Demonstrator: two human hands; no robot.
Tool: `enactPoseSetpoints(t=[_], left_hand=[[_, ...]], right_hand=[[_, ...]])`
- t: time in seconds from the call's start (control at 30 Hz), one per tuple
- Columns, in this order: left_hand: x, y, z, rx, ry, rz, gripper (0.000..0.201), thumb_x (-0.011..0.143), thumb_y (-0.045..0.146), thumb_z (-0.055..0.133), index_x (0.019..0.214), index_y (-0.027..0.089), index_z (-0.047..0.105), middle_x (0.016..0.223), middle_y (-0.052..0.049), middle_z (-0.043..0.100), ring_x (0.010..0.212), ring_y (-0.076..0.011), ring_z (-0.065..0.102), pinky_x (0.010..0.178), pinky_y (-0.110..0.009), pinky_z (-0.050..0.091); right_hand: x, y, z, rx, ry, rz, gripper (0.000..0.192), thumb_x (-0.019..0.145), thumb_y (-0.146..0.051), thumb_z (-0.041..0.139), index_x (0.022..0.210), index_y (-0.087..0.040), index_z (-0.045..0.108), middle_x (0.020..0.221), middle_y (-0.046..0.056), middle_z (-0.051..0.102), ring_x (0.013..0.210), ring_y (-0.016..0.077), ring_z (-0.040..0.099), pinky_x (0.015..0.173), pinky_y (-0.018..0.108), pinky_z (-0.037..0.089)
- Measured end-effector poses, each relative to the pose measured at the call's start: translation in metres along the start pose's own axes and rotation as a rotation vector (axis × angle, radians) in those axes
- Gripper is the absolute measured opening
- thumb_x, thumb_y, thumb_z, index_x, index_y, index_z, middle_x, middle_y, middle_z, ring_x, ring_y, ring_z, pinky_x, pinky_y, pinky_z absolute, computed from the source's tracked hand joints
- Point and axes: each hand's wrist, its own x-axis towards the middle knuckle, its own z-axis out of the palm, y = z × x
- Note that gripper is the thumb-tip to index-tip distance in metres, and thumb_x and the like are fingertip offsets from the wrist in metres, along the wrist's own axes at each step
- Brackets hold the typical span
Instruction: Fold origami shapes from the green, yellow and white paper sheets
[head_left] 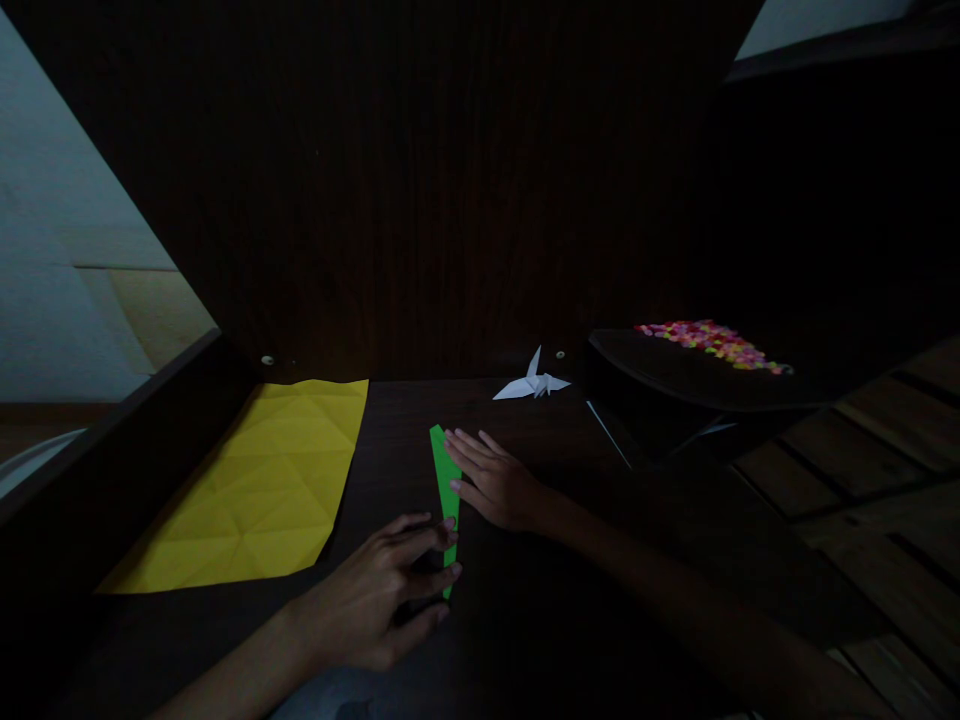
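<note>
A narrow folded strip of green paper [447, 480] lies on the dark wooden surface, its wider end pointing away from me. My right hand [499, 484] rests with extended fingers on the strip's right edge near the far end. Closer to me, my left hand [397, 580] reaches from the left with its fingers spread, the tips touching the lower part of the strip. The fingers cover some of the green paper. Beyond the hands sits a white folded paper crane [534, 384].
To the left lies a creased yellow paper sheet [262, 490]. A dark upright panel [450, 200] closes off the back. On the right, a dark curved shelf [637, 370] bears many small pink and yellow pieces [716, 343]. A raised edge [135, 430] runs along the left.
</note>
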Motion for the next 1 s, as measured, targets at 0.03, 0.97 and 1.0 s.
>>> enactPoseSetpoints(t=[0.03,0.97,1.0], left_hand=[[0.000,0.000,0.001,-0.003,0.013,-0.001,0.035,0.087,0.025,0.064,0.120,0.022,0.069,0.120,-0.012,0.067,0.119,-0.0278,0.062,0.105,-0.047,0.048],[0.006,-0.003,0.007,-0.006,0.089,0.025,0.037,0.096,0.020,0.051,0.133,0.017,0.057,0.114,-0.012,0.070,0.109,-0.0242,0.065,0.097,-0.042,0.051],[0.007,-0.003,0.009,0.001,0.095,0.021,0.037,0.097,0.018,0.049,0.133,0.017,0.056,0.112,-0.011,0.070,0.107,-0.0241,0.065,0.095,-0.042,0.052]], right_hand=[[0.000,0.000,0.000,-0.001,-0.001,0.000,0.055,0.101,-0.032,0.039,0.151,-0.011,0.032,0.157,0.014,0.031,0.147,0.0248,0.026,0.119,0.052,0.024],[0.005,0.009,0.004,0.012,-0.044,0.014,0.068,0.098,-0.046,0.047,0.154,-0.013,0.026,0.159,0.015,0.026,0.148,0.0254,0.022,0.120,0.052,0.019],[0.005,0.009,0.004,0.012,-0.040,0.012,0.069,0.098,-0.047,0.047,0.154,-0.013,0.026,0.159,0.015,0.027,0.148,0.0253,0.023,0.120,0.052,0.019]])
